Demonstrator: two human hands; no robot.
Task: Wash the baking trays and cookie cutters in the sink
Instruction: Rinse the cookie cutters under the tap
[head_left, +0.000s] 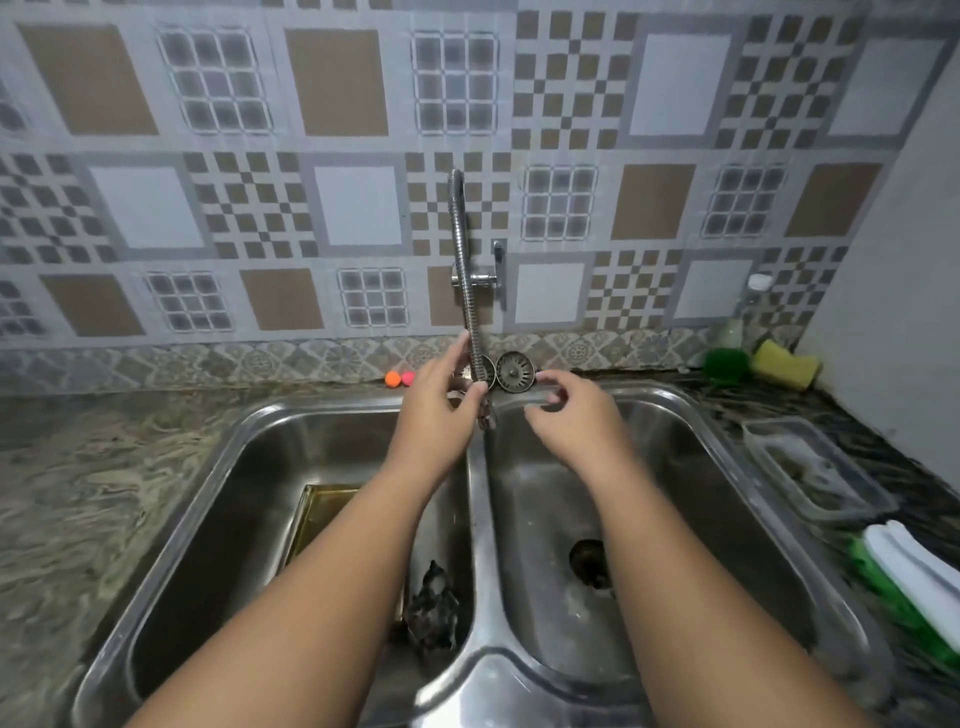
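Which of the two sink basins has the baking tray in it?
The left basin: the yellowish baking tray lies on its floor. The right basin shows only its open drain hole.

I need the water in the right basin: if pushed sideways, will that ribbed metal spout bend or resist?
The spout looks like coiled gooseneck, curving off straight, so it probably flexes and holds its pose. The left hand grips it near the tip, which suggests it steers easily. Its shiny metal may be slippery when wet.
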